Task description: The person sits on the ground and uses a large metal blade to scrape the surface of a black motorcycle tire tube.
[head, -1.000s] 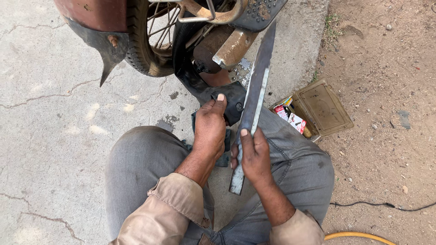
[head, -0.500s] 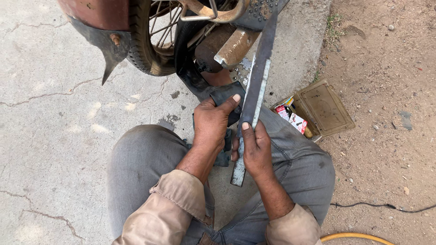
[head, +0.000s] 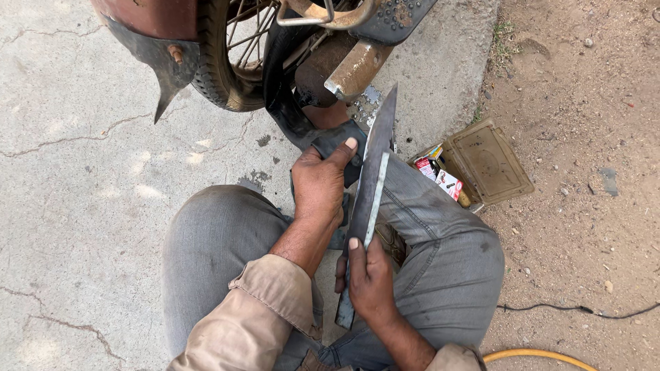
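Now drawn back from wheel (head: 230, 55): blade (head: 375, 178) gripped in right hand (head: 368, 278), left hand (head: 320, 185) clutching black rubber (head: 330, 141)

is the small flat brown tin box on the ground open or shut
Open. The small flat brown tin box has its lid swung back flat on the dirt, and the colourful small packets inside show.

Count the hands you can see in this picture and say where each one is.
2. The left hand grips the black rubber tube near the wheel. The right hand holds the long metal blade lower down. None looks hidden.
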